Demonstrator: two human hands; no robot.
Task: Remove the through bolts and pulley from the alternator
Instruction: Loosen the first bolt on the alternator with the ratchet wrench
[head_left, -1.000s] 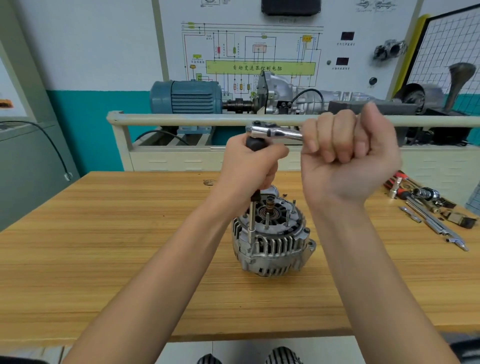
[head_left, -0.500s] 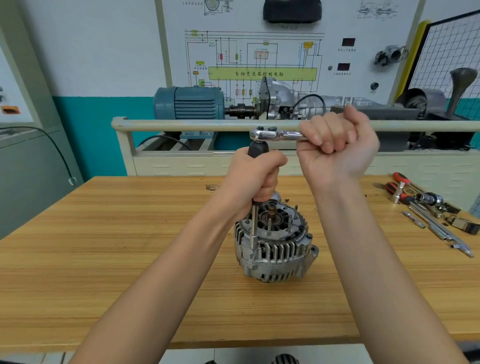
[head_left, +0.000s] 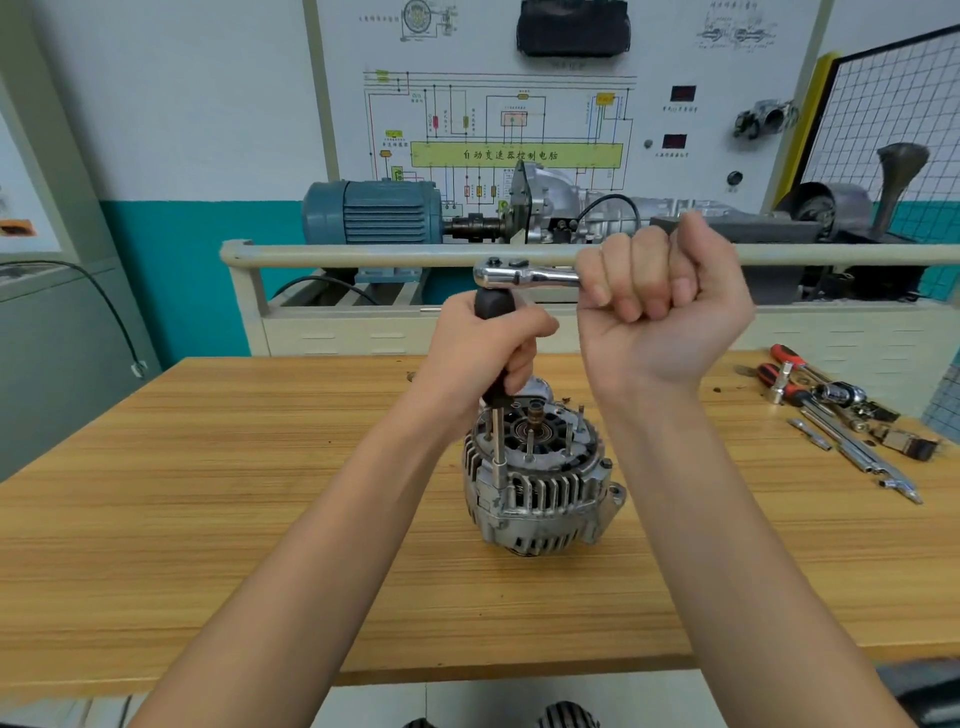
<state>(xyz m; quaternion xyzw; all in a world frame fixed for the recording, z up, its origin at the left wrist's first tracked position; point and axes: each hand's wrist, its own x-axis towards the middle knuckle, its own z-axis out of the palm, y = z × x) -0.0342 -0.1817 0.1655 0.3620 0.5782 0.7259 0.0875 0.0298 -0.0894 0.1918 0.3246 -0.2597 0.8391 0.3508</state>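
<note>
While a wooden table (head_left: 208, 519) fills most of the view, a training rig with a blue electric motor (head_left: 371, 210) and a wiring-diagram panel (head_left: 514, 119) stands behind its far edge, fenced by a pale rail (head_left: 363, 254). On the table, near its middle, the alternator (head_left: 540, 478) sits with its open rear face turned up, ribbed housing all round, several studs and the central shaft end standing proud of it. To the right, well apart from it, a scatter of loose tools (head_left: 836, 410) lies on the wood, red-handled ones among them.

Above the alternator the left hand (head_left: 488, 353) is wrapped tight around the black grip of a driver extension (head_left: 498, 447), whose thin steel shank drops straight down to a socket seated on the left part of the housing rim, where a through bolt would sit; the bolt head itself is hidden. On top of that black grip sits the chrome ratchet (head_left: 524, 275), lying level. The right hand (head_left: 660, 317) is clenched in a full fist around the ratchet's handle, knuckles towards the camera, the handle hidden inside the fist.
</note>
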